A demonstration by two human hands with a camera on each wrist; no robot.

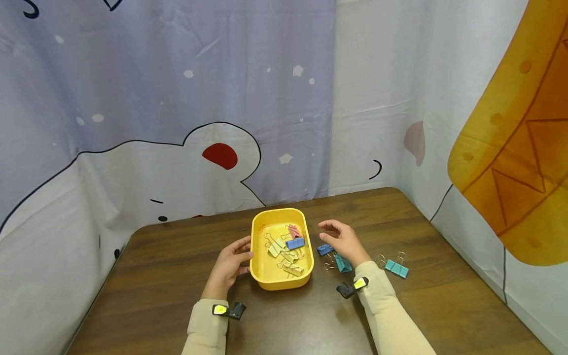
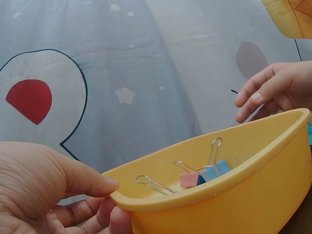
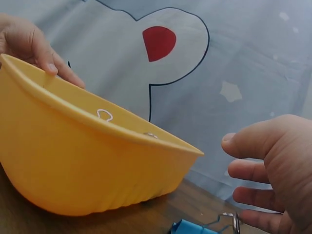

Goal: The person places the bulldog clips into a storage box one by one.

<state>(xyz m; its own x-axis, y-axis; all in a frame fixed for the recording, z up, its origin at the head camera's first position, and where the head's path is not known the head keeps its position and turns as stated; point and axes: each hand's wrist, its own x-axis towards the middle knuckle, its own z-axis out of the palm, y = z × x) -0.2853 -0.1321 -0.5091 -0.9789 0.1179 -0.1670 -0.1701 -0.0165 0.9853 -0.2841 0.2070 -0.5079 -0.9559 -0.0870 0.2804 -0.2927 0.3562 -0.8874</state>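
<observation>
A yellow plastic box (image 1: 282,285) stands on the table, its left rim pinched by my left hand (image 1: 228,262), thumb over the edge and fingers outside below. Inside lie several pale yellow binder clips (image 1: 293,269), a pink binder clip (image 1: 294,230) and a blue binder clip (image 1: 295,243). To the right of the box, my right hand (image 1: 347,242) holds nothing, its fingers loosely bent and apart. Beneath and beside it on the table are another blue binder clip (image 1: 325,249) and a teal binder clip (image 1: 343,264), partly overlapping in the head view.
Farther right, past the right wrist, a second teal binder clip (image 1: 396,268) lies on the brown wooden table (image 1: 164,276). A printed curtain (image 1: 284,98) hangs behind the table's far edge and along its right side.
</observation>
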